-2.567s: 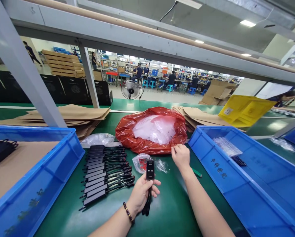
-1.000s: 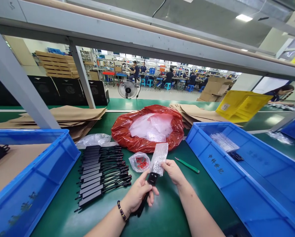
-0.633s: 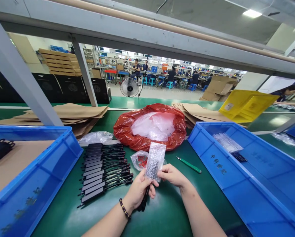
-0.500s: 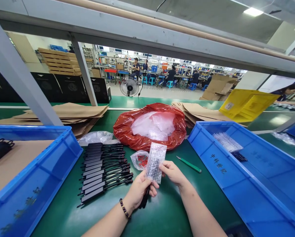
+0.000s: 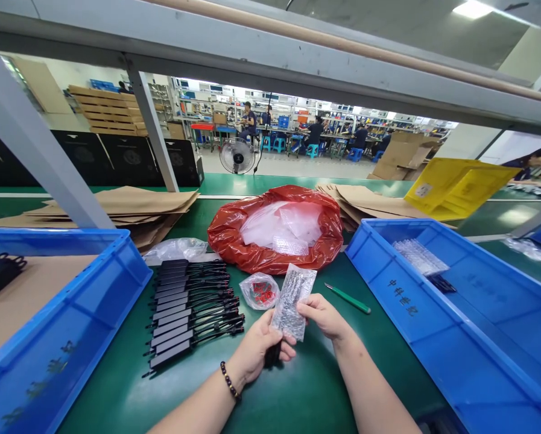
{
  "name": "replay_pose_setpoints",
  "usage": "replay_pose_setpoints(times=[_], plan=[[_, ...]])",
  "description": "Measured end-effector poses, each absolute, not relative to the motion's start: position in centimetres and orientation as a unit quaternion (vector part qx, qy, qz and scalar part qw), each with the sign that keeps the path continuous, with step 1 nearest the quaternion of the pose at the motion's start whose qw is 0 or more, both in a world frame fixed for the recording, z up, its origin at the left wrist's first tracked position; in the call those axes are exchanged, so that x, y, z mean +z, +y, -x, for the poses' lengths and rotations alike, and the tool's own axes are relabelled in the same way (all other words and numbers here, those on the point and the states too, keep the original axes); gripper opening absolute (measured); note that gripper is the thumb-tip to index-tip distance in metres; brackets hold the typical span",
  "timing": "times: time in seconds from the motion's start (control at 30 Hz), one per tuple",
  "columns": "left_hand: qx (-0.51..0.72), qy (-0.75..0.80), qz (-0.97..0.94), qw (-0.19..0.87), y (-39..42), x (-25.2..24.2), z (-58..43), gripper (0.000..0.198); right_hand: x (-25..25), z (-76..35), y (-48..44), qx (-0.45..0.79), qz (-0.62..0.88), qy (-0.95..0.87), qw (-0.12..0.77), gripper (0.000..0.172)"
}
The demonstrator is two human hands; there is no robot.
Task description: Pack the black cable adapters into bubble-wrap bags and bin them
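My left hand [image 5: 257, 348] is closed round the cable end of a small black device [image 5: 272, 354], most of which sits inside a clear bubble-wrap bag [image 5: 294, 298]. My right hand [image 5: 325, 316] pinches the bag's right edge near its lower end. Both hands hover just above the green table [image 5: 297, 392] in front of me. A row of several identical black devices with cables [image 5: 189, 307] lies to the left of my hands. Behind the hands a red plastic bag [image 5: 234, 232] full of clear bubble bags stands open.
A small clear bag of red parts [image 5: 260, 291] and a green pen-like tool [image 5: 348, 298] lie near my hands. Blue bins stand at left [image 5: 84, 313] and right [image 5: 388, 289]. Cardboard sheets [image 5: 129, 208] and a yellow bin [image 5: 460, 187] lie behind. Grey frame posts [image 5: 39, 144] rise at left.
My right hand took a bubble bag from the red bag and brought it to the black device. The device now sits deeper inside the bag, which has tilted to the right.
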State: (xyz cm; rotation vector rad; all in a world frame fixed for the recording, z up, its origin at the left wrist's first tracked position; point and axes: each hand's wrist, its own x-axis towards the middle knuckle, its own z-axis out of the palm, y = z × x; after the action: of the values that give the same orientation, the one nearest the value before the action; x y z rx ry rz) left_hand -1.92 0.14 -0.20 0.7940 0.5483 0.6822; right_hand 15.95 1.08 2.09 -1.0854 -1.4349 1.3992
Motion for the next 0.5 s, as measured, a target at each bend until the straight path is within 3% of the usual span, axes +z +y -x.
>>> replay_pose_setpoints(times=[0.1,0.27,0.5], plan=[[0.318,0.212,-0.367,0.848,0.3,0.4,2.2,0.057,2.2,-15.7,0.9,0.559,0.430,-0.575,0.416,0.041],[0.363,0.254,-0.338,0.831,0.2,0.6,1.9,0.035,1.8,-15.1,0.9,0.571,0.401,-0.625,0.350,0.041],[0.313,0.261,-0.353,0.842,-0.2,-0.1,1.5,0.032,1.3,-14.8,1.4,0.507,0.471,-0.560,0.456,0.048]])
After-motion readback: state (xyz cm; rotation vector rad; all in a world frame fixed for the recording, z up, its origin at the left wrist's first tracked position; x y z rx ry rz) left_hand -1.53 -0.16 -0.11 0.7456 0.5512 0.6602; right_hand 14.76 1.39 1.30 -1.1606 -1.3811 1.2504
